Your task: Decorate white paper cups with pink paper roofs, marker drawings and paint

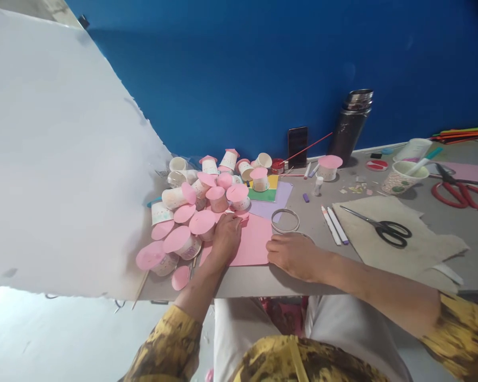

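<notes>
Pink paper (255,246) lies on the bench (242,284) between your hands; your left hand (226,236) is at its upper left, beside pink-topped cups (202,223), your right hand (290,255) at its right edge, near a metal ring (286,231); whether either grip is clenched or released, I cannot tell
</notes>
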`<state>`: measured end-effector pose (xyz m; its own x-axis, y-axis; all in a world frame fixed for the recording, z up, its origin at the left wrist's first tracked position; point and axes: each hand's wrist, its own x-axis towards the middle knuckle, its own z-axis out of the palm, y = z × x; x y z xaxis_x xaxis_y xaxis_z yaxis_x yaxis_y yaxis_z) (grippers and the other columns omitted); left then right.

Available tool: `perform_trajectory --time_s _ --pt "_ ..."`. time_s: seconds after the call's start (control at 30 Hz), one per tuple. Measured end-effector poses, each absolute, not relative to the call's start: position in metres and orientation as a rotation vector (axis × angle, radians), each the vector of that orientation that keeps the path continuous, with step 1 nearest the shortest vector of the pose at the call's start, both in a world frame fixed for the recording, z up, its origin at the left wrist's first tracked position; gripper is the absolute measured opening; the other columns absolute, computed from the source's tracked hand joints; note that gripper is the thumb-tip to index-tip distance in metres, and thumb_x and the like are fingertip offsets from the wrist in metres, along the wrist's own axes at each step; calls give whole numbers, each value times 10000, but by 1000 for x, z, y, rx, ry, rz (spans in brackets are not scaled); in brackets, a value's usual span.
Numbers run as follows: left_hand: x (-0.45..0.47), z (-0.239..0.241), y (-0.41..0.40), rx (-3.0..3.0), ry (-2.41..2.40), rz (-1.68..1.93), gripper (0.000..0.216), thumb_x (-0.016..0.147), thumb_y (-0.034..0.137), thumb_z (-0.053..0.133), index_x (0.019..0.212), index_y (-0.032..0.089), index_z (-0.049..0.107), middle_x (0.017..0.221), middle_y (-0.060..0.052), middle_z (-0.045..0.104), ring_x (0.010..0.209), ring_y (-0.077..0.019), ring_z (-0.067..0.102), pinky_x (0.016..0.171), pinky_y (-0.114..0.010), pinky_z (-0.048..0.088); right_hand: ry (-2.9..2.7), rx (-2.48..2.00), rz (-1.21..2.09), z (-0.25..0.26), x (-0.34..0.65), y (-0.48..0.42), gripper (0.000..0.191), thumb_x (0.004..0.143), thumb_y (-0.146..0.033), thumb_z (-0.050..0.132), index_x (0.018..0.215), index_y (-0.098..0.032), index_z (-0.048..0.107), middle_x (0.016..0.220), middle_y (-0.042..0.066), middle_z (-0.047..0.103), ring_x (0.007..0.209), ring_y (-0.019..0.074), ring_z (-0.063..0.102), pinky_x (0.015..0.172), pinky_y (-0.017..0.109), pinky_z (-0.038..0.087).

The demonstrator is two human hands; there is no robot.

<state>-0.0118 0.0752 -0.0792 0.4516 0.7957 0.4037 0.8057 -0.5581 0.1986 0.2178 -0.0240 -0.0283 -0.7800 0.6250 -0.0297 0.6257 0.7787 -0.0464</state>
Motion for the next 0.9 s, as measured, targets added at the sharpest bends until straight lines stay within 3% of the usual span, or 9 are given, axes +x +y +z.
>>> perform_trajectory --time_s 0.37,0.63,0.9 --pt "-15 -87 83 -2672 -1444 -781 225 993 154 531 904 191 735 954 -108 675 986 -276 610 913 -444 529 3037 1355 -312 -54 255 -96 234 999 -100 546 833 -206 673 900 42 699 836 182 584 704 312 398" --pt "-13 -85 83 -2659 -1422 -721 207 983 136 526 942 183 723 990 -119 690 1008 -282 606 916 -440 533 3113 1650 -297 -62 285 -116 289 1024 -118 524 823 -218 706 884 58 712 851 184 625 728 297 453" --pt "-10 -77 80 -2648 -1418 -581 194 988 140 522 948 177 708 989 -136 693 1021 -299 610 924 -443 530 3235 1833 -223 -70 307 -122 245 926 -32 552 758 -200 610 780 30 649 764 178 602 700 296 456"
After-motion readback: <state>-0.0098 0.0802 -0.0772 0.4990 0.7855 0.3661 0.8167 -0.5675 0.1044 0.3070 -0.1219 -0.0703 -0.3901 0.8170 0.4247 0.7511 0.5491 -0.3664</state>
